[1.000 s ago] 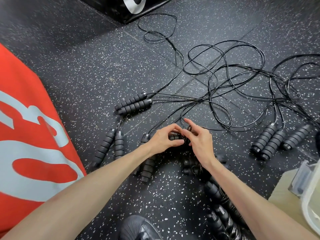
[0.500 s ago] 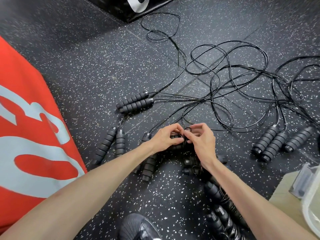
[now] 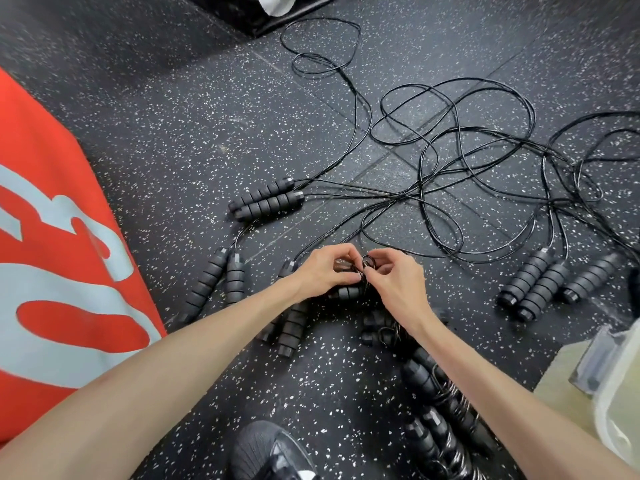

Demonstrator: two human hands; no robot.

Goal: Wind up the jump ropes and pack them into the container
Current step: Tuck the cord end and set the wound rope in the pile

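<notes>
We've got both hands on one jump rope point(image 3: 349, 291) at mid-floor: left hand point(image 3: 323, 271) curled round its handles, right hand point(image 3: 394, 280) pinching a small cable loop just above them, hands nearly touching. Loose ropes point(image 3: 450, 168) sprawl on the floor point(image 3: 173, 133) beyond the hands; wound ropes point(image 3: 440, 403) lie under the right forearm. Container point(image 3: 620, 386) sits at the right edge, well apart from the hands. Shoe point(image 3: 273, 452) at btm.
</notes>
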